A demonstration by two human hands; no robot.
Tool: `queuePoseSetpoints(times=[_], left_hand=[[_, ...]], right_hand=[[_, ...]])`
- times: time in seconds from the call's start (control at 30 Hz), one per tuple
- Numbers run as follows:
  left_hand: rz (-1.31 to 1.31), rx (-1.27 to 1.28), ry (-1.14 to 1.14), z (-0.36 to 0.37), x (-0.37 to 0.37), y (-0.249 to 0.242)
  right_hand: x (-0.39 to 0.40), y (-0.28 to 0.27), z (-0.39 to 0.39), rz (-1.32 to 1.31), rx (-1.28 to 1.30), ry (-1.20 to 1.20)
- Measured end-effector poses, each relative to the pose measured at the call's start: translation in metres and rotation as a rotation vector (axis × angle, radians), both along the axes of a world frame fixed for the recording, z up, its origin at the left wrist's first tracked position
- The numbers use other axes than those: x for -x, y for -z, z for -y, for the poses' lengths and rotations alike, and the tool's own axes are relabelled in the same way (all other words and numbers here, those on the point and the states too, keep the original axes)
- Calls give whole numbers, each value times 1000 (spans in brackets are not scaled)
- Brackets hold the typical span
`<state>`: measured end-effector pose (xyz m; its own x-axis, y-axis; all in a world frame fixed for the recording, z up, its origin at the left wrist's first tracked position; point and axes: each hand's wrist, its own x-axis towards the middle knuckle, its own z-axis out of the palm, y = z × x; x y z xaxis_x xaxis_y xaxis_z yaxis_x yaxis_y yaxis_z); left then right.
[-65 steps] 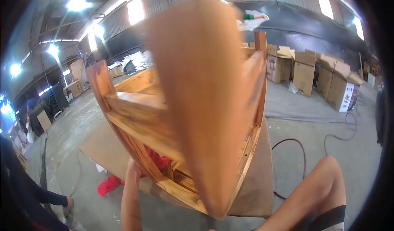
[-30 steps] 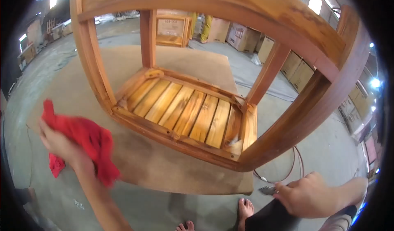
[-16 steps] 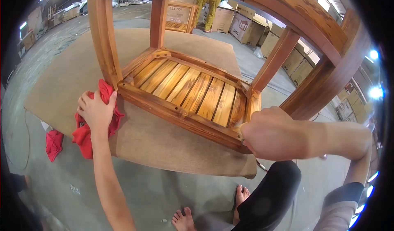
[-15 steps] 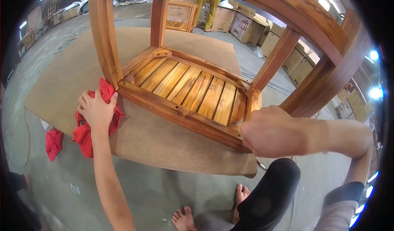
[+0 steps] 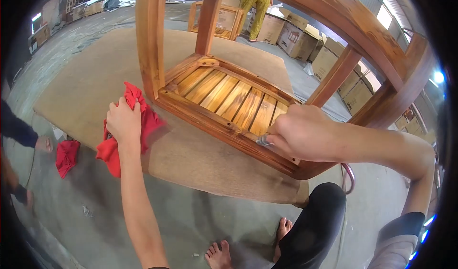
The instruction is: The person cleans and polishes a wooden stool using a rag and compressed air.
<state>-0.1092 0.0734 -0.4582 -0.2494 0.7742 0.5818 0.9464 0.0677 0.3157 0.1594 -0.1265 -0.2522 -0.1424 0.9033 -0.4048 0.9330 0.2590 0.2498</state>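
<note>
Your right hand (image 5: pixel 305 133) has moved left along the near rail of the wooden frame (image 5: pixel 210 119), closed around a mostly hidden grey tool (image 5: pixel 263 140). Carton (image 5: pixel 226 21), top centre: "001" legible; other box lettering too small. Frame: centre to upper right, beneath your right hand, right of your left hand (image 5: pixel 124 121), its fingers curled on red cloth (image 5: pixel 148 121).

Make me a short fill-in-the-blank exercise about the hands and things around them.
The left hand grips a cloth coloured ____.
The small metallic object is in the ____ hand.
The slats are made of ____.
The feet at the bottom, without shoes, are ____.

Missing words: red; right; wood; bare.
</note>
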Motion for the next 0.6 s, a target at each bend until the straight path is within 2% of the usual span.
queuePoseSetpoints(times=[0.33, 0.43, 0.5, 0.6], left_hand=[[217, -88, -71, -4, 16, 3], [281, -101, -78, 0, 16, 0], [301, -141, -56, 3, 15, 2], [306, -173, -61, 3, 15, 4]], right_hand=[[64, -24, -63, -70, 73, -7], [86, -12, -86, -157, -58, -97], [90, 31, -115, -294, -366, -252], [113, 42, -147, -263, -328, -394]])
